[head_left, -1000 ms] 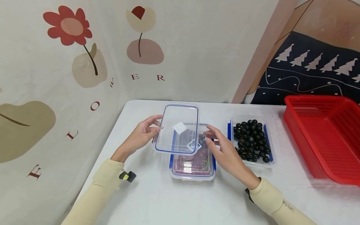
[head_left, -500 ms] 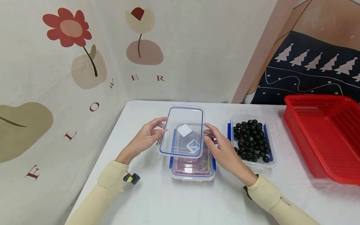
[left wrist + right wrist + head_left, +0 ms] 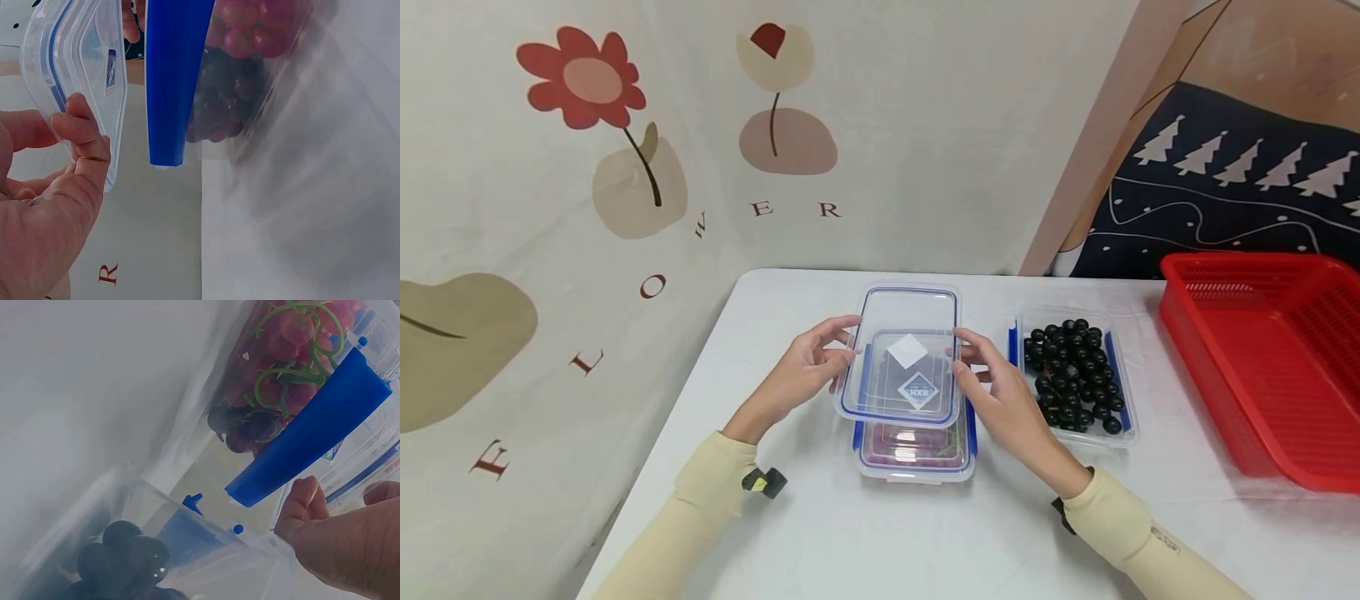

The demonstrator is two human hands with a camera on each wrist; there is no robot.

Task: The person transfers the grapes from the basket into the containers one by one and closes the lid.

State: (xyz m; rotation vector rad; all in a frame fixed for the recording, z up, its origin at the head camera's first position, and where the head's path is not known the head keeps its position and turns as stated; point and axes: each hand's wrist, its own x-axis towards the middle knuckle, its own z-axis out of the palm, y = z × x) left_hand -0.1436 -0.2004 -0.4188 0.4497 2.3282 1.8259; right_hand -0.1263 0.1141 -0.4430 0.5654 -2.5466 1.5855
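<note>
A clear lid [image 3: 895, 312] with a blue seal line and a white diamond label is held above a lidded clear food container [image 3: 917, 473]. My left hand [image 3: 801, 371] pinches the lid's left edge between thumb and fingers, seen close in the left wrist view. At the opposite edge, my right hand [image 3: 1003, 404] holds the lid with thumb and fingertips. Inside the lidded container are pink grapes [image 3: 250, 28] and dark ones, with green stems [image 3: 297, 375] showing in the right wrist view. Its blue side latch [image 3: 172, 87] hangs beside the wall. The raised lid covers its far part in the head view.
To the right stands an uncovered clear container [image 3: 1129, 433] of black grapes [image 3: 1071, 375], with blue latches. A red perforated basket [image 3: 1217, 392] stands farther right. All rest on a white-covered table [image 3: 850, 542], with a printed cloth wall [image 3: 925, 167] behind.
The lid has moved right and slightly nearer, more squarely over the lidded container. My left hand travelled with it, and my right fingers have come onto its right edge.
</note>
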